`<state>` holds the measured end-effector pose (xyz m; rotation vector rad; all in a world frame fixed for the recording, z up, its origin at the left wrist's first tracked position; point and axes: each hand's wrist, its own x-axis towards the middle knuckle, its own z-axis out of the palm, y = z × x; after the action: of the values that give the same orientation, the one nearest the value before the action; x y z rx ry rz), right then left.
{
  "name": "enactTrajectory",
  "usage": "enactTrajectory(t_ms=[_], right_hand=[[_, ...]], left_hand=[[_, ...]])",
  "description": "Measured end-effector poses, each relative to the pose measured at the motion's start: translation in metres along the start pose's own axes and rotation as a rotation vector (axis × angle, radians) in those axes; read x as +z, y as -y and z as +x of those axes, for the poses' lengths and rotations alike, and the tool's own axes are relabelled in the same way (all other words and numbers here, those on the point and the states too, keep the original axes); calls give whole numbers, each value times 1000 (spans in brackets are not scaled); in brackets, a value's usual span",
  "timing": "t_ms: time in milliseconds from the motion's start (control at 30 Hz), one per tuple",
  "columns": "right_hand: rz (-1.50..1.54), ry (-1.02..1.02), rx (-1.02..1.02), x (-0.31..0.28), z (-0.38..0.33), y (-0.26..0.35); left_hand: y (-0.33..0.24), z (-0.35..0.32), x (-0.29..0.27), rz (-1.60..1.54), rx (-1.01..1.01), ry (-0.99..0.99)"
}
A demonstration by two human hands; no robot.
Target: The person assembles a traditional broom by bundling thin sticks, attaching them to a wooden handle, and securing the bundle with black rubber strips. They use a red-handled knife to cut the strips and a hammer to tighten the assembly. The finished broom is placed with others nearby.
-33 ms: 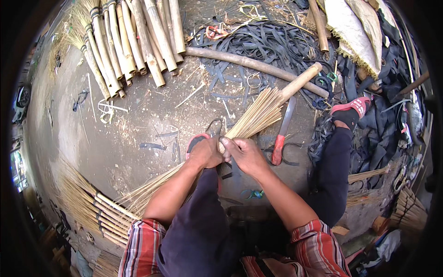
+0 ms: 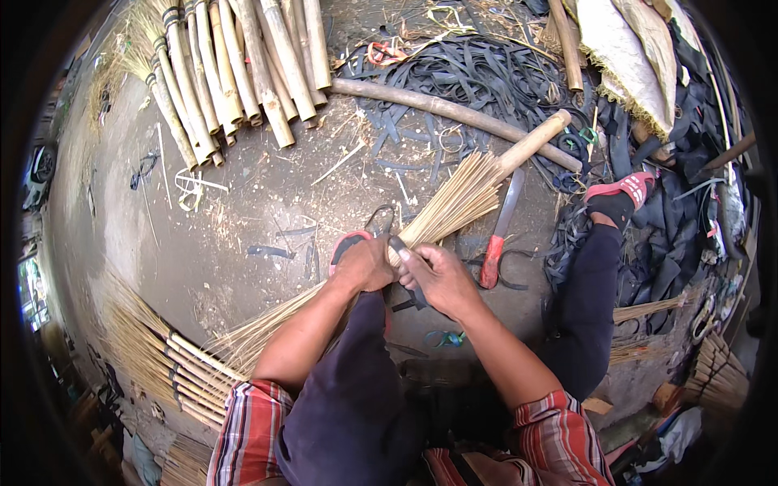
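Note:
A stick broom (image 2: 450, 202) lies slantwise before me, its bamboo handle pointing far right and its long thin sticks running to the lower left. My left hand (image 2: 369, 266) is closed around the bundle where it narrows, beside my left foot. Just to its right, my right hand (image 2: 442, 279) has its fingers curled in a pinch against the sticks. A dark strip (image 2: 395, 242) shows at the right thumb tip and seems to be black rubber; more of it shows below that hand. To the right lies a knife (image 2: 491, 261) with a red handle.
Several bamboo-handled brooms (image 2: 219, 73) lie at the far left, others (image 2: 190, 373) at the near left. A long pole (image 2: 454, 116) crosses the floor ahead. Heaped black rubber strips (image 2: 470, 81) lie behind it. My right foot (image 2: 620, 194) rests by more black scraps.
My right hand has turned and pulled slightly away from the left, its thumb lifting and the dark strip showing more. The left hand keeps its grip. The whole view has shifted slightly.

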<state>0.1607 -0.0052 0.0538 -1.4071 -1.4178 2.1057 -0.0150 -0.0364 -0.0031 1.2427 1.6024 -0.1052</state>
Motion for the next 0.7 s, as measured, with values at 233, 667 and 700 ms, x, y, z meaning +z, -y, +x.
enactTrajectory(t_ms=[233,667,700], right_hand=[[147,53,354,-15,-76,11],[-404,163,215,-39,-26,-98],[-469,-22,-171,-34,-4,-101]], left_hand=[[-4,-6,-10,-77,31,-10],[-1,-22,-35,-633,64,513],[-2,-22,-35,-624,69,548]])
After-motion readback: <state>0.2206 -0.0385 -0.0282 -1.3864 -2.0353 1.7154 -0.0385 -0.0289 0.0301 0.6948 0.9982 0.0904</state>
